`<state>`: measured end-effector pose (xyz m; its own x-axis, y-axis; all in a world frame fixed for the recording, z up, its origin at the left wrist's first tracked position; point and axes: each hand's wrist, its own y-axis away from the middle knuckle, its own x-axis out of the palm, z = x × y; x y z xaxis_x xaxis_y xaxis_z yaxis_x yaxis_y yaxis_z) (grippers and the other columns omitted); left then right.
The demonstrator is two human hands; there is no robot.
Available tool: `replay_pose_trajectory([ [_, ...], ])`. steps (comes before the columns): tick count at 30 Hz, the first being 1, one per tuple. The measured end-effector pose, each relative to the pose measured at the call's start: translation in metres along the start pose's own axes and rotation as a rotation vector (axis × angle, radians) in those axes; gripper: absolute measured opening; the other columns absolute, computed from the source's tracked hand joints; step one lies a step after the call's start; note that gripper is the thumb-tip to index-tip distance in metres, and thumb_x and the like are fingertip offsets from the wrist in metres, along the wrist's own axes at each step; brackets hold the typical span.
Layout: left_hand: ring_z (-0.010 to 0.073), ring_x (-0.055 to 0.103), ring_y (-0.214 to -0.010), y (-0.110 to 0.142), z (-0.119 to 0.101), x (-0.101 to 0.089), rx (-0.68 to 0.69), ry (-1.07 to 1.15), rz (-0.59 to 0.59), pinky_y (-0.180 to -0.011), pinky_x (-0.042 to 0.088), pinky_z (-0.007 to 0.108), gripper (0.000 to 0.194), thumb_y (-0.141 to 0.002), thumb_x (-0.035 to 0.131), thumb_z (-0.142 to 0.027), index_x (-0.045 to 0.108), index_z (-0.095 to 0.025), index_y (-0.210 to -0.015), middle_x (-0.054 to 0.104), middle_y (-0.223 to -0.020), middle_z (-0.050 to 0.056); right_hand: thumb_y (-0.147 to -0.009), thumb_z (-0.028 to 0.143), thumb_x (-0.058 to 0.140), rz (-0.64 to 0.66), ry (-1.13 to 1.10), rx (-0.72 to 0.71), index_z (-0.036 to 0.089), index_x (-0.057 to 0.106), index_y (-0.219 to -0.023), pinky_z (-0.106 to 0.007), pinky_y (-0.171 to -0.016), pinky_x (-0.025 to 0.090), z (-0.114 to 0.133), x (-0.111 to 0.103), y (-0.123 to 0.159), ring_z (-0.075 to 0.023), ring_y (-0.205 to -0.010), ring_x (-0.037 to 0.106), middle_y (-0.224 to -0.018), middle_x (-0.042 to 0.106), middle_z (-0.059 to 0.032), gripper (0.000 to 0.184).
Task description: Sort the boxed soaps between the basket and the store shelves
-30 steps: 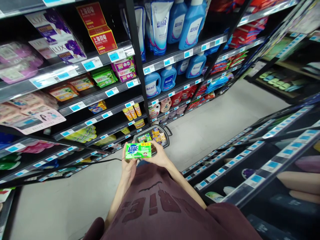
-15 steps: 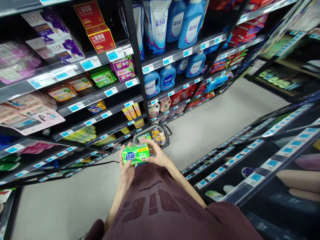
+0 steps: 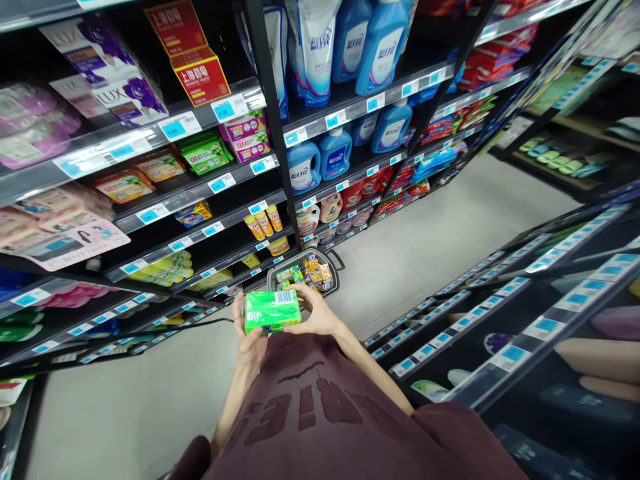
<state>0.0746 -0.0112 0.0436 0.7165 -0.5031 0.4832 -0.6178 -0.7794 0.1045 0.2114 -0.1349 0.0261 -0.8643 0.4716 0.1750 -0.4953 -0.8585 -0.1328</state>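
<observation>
A green soap pack (image 3: pixel 271 311) with a barcode on its upper face is held between both hands in front of my body. My left hand (image 3: pixel 246 331) grips its left end, the thumb along the near edge. On the right end, my right hand (image 3: pixel 316 312) closes with thumb and fingers. Just beyond the hands stands a dark shopping basket (image 3: pixel 336 285) on the floor, with several colourful packs (image 3: pixel 314 272) inside; the held pack and my hands cover its near part.
Shelves hold boxed soaps (image 3: pixel 203 155) at left and blue detergent bottles (image 3: pixel 383 47) ahead. Yellow-orange bottles (image 3: pixel 263 223) stand on a low shelf near the basket. Another shelf row (image 3: pixel 500 353) with price tags runs close on my right. Grey floor (image 3: pixel 425 253) lies between the rows.
Both hands have turned the soap pack over: its front with large lettering faced me earlier, and a plain green side with a barcode shows now. The basket has stayed in place.
</observation>
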Motion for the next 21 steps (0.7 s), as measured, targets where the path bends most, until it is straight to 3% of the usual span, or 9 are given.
replay_pose_trajectory([
  [6, 0.0392, 0.05, -0.139, 0.002, -0.006, 0.004, -0.013, 0.019, 0.066, -0.097, 0.057, 0.043, 0.102, -0.045, 0.099, -0.045, 0.056, -0.041, -0.138, 0.052, -0.152, 0.006, -0.065, 0.032, 0.089, -0.005, 0.163, -0.105, 0.025, 0.053, -0.133, -0.04, -0.109, 0.05, 0.007, 0.001, 0.003, -0.0272, -0.127, 0.062, -0.136, 0.064, -0.0103, 0.077],
  [11, 0.0359, 0.055, -0.134, 0.001, -0.004, 0.006, -0.033, 0.03, 0.043, -0.098, 0.058, 0.043, 0.085, -0.057, 0.093, -0.043, 0.059, -0.04, -0.134, 0.055, -0.151, 0.004, -0.075, 0.022, 0.082, -0.04, 0.324, -0.348, 0.027, 0.055, -0.131, -0.046, -0.115, 0.046, 0.028, 0.007, 0.003, -0.0265, -0.133, 0.058, -0.137, 0.065, -0.0092, 0.062],
  [16, 0.0352, 0.06, -0.128, -0.001, -0.001, 0.005, -0.044, 0.093, 0.031, -0.097, 0.059, 0.041, 0.081, -0.057, 0.092, -0.045, 0.062, -0.034, -0.132, 0.058, -0.147, 0.005, -0.083, 0.013, 0.076, -0.019, 0.432, -0.583, 0.026, 0.054, -0.136, -0.048, -0.111, 0.051, 0.044, 0.013, 0.003, -0.0255, -0.132, 0.058, -0.131, 0.069, -0.0101, 0.059],
  [21, 0.0344, 0.061, -0.127, -0.002, -0.003, 0.001, -0.044, 0.126, 0.033, -0.099, 0.058, 0.045, 0.082, -0.055, 0.092, -0.044, 0.063, -0.037, -0.131, 0.058, -0.148, 0.003, -0.084, 0.009, 0.073, -0.064, 0.485, -0.672, 0.029, 0.056, -0.135, -0.048, -0.11, 0.052, 0.042, 0.014, 0.004, -0.0258, -0.135, 0.056, -0.142, 0.06, -0.0106, 0.057],
])
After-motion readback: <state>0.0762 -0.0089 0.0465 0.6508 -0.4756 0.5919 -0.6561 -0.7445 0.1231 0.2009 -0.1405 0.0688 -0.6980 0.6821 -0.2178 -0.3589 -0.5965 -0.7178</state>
